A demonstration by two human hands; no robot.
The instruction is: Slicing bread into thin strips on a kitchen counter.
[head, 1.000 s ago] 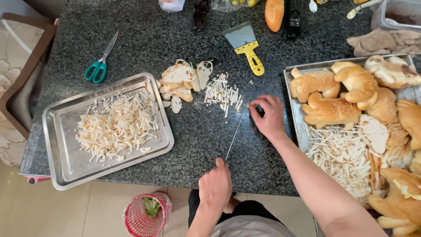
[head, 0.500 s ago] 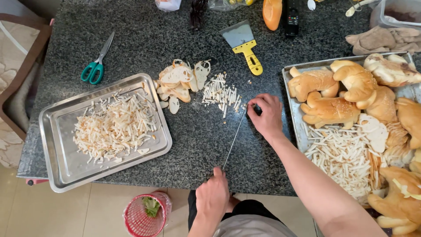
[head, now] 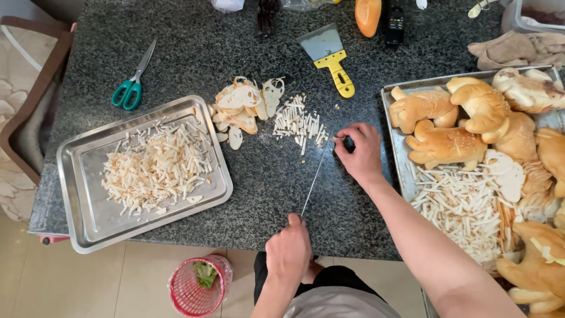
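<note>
Dark speckled granite counter, steel tray at edge, tiled floor below

Your knife is long and thin-bladed, lying edge-down across the dark speckled counter, handle end far from you and tip near the counter's front edge. Just beside its far end, your pale cut bread sticks lie in a small loose pile.

Dark speckled granite table filling the view, pale tiled floor at 6 o'clock, patterned cushioned chair at 9 o'clock, even light
</note>
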